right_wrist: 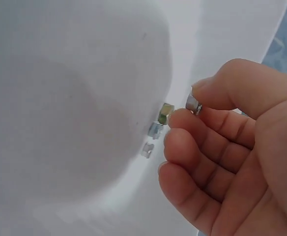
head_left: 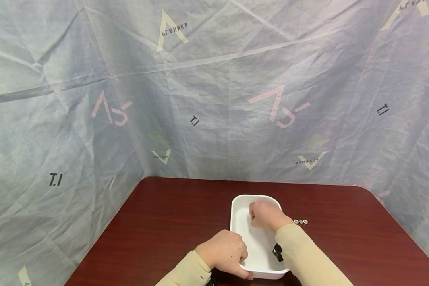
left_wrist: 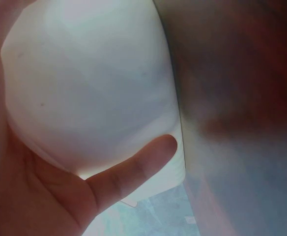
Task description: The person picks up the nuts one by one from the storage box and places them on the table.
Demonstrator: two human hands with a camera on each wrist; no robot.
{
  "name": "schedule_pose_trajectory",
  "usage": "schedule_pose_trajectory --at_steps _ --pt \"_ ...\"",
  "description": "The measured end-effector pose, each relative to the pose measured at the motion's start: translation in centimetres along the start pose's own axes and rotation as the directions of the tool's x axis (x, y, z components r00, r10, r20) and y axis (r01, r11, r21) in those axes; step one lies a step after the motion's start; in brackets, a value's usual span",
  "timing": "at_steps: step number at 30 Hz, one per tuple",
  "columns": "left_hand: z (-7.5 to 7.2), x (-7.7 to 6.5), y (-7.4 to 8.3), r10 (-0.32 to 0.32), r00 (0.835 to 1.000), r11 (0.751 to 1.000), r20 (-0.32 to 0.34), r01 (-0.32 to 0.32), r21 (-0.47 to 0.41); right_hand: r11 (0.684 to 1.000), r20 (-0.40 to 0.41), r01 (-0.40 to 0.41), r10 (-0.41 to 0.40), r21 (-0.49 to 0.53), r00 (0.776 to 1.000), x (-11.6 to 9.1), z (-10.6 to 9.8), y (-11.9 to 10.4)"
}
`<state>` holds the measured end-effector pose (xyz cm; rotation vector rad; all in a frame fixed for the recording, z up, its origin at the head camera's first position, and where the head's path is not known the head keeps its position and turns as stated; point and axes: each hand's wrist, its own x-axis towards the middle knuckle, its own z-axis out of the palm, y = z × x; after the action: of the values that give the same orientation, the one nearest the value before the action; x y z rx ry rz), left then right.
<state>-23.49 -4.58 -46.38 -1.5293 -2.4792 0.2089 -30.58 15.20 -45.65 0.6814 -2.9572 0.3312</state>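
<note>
A white rectangular tray (head_left: pixel 264 275) stands on the table. My left hand (head_left: pixel 224 252) holds it at the near left corner, fingers over the rim and thumb (left_wrist: pixel 148 155) along the outer wall in the left wrist view. Over the far part of the tray is my right hand (head_left: pixel 268 216). Between thumb and index finger it pinches a small silvery metal nut (right_wrist: pixel 192 104), its other fingers curled in. Close by, on the tray's inside, a yellowish nut (right_wrist: pixel 166 113), a silvery nut (right_wrist: pixel 155 130) and another small silvery piece (right_wrist: pixel 147 150) lie in a row.
Three small pale ring-shaped pieces (head_left: pixel 301 221) lie in a line on the dark red table (head_left: pixel 186 210), just right of the tray beside my right wrist. A grey printed cloth (head_left: pixel 214 119) hangs behind and along the sides of the table.
</note>
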Motion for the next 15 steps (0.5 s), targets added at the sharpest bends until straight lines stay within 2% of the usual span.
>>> schedule_pose_trajectory --at_steps 9,15 --pt "0.0 0.2 0.0 -0.008 1.000 1.000 0.013 0.008 0.002 0.999 -0.070 0.028 -0.030 -0.034 0.997 -0.3 -0.8 -0.1" --pt "0.1 0.1 -0.1 -0.010 1.000 1.000 0.019 0.010 -0.004 1.000 -0.059 -0.007 0.007 -0.007 0.998 -0.6 -1.8 -0.2"
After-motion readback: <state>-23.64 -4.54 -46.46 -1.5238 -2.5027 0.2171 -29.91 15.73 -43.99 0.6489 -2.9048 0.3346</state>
